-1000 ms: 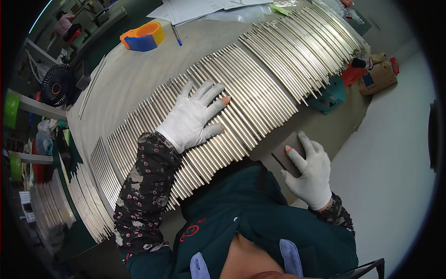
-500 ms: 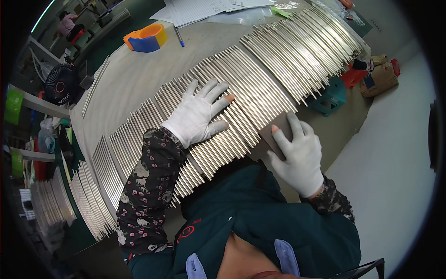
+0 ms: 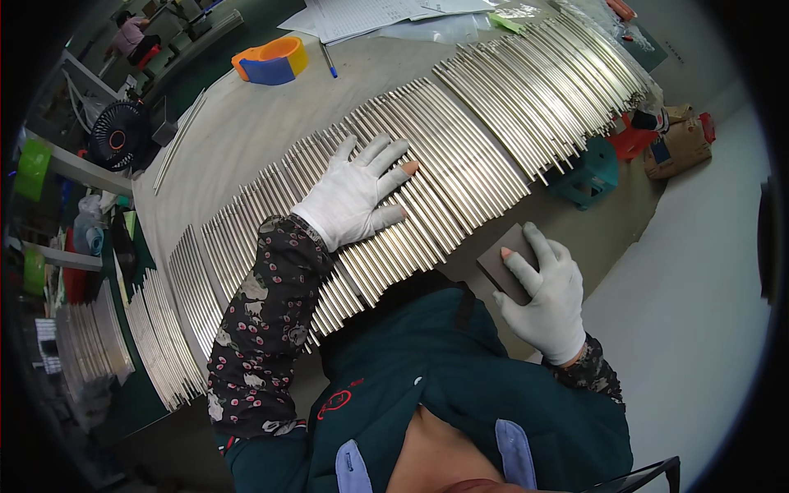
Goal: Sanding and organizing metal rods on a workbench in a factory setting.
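Long rows of thin silvery metal rods (image 3: pixel 460 156) lie side by side across the table, their near ends sticking out past its edge. My left hand (image 3: pixel 353 193), in a white glove with a bare thumb tip, rests flat on the rods with its fingers spread. In my right hand (image 3: pixel 549 292), also gloved in white, is a flat brown-grey rectangular block (image 3: pixel 503 264), which looks like a sanding block. That hand and block are off the table's near edge, a little apart from the rod ends.
An orange and blue ring-shaped tape roll (image 3: pixel 271 62), a blue pen (image 3: pixel 329 62) and papers (image 3: pixel 362 16) lie at the table's far side. A black fan (image 3: pixel 119 137) stands left. At right are a teal stool (image 3: pixel 588 174) and a brown bag (image 3: pixel 678 148). Another person sits far off.
My right hand has drawn the block back toward me and to the right, away from the rod ends. My left hand keeps its place on the rods. The whole view has shifted slightly.
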Motion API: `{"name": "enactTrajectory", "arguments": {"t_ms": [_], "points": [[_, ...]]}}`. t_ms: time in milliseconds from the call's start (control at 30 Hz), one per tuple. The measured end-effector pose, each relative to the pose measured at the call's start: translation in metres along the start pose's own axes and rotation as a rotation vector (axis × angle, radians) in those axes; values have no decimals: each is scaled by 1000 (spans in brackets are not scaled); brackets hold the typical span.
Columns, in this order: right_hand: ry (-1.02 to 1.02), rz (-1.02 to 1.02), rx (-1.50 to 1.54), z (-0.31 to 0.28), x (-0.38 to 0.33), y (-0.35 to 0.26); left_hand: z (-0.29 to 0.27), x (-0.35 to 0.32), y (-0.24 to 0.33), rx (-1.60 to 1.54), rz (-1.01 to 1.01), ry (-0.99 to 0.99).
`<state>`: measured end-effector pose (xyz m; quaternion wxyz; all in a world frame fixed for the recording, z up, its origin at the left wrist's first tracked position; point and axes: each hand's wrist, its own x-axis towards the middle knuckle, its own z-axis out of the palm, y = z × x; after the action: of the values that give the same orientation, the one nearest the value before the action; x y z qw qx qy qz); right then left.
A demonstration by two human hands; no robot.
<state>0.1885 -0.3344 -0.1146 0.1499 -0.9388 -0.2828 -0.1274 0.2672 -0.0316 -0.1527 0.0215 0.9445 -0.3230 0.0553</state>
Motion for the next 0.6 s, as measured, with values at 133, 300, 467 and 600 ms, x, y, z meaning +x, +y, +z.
{"name": "enactTrajectory", "arguments": {"t_ms": [133,300,467,600], "points": [[-31,-14,52,4,-5,-9,-6,-6,2,16,-8,-8],[-54,-64,165,13,-1,-25,-5,-7,1,14,-1,-19],[-51,-39,177,21,7,-31,-3,-7,0,11,-10,-24],[-39,-47,152,17,2,-27,-5,-6,2,33,-11,15]]}}
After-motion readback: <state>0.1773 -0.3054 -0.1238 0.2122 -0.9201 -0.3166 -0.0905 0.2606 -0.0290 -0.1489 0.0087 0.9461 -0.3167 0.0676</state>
